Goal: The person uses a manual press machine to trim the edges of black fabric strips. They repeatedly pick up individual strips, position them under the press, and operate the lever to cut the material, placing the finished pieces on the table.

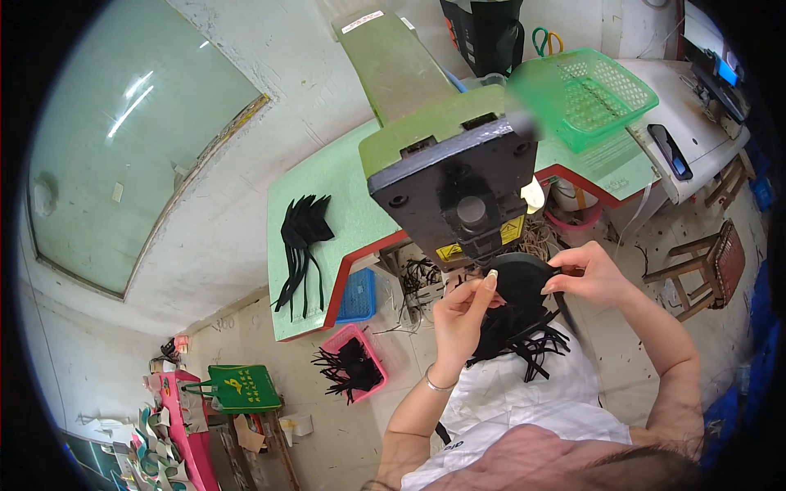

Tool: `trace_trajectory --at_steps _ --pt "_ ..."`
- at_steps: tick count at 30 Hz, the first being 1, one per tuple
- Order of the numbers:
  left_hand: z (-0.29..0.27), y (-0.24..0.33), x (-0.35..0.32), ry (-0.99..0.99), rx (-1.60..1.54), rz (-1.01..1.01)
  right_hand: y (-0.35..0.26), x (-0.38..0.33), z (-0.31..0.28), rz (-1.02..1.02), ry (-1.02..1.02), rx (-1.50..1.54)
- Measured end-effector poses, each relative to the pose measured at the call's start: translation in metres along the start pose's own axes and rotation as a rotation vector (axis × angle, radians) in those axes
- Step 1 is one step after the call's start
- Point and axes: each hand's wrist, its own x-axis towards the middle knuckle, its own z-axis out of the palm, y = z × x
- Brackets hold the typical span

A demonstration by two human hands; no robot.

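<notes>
My left hand (465, 317) is closed in a pinch at the left edge of a rounded, flat black piece (522, 281). At its right edge, my right hand (591, 275) pinches it between thumb and fingers. The piece is held just below the dark head of a green machine (446, 176), near its lower front edge. Below it, a bunch of black pieces with thin straps (536, 342) lies on the white apron (524, 393) over my lap. Whether the held piece has straps of its own is hard to make out.
A stack of black strapped pieces (304, 233) lies on the pale green table (348, 180), left of the machine. More fill a pink basket (378, 360) on the floor. A green basket (634, 86) and a phone (670, 152) are at the right. A stool (712, 266) stands there too.
</notes>
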Motion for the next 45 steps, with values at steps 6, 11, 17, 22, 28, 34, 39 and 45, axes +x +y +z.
trace_trajectory --at_steps 6,11,17,22,28,34,39,45 --pt "-0.006 0.009 0.0 0.023 -0.011 -0.03 -0.009 0.004 0.002 -0.017 -0.03 -0.068" --pt "-0.016 0.009 -0.011 0.077 -0.01 -0.013 -0.016 0.022 0.01 -0.034 -0.076 -0.09" --pt "-0.036 0.024 -0.004 -0.029 0.133 0.004 -0.047 0.055 0.014 -0.146 -0.252 -0.189" --pt "-0.038 0.041 0.009 -0.095 0.295 -0.063 -0.065 0.072 0.015 -0.053 -0.404 -0.212" --pt "-0.04 0.03 0.009 -0.042 0.169 0.03 -0.028 0.096 -0.014 0.057 -0.42 -0.337" --pt "-0.039 0.027 0.002 0.039 0.221 0.064 -0.043 0.093 0.0 0.036 -0.548 -0.259" --pt "-0.052 0.031 0.012 -0.189 0.27 0.048 -0.045 0.089 0.001 0.004 -0.487 -0.286" --pt "-0.044 0.024 0.009 -0.106 0.213 0.059 -0.042 0.087 -0.001 0.031 -0.394 -0.373"
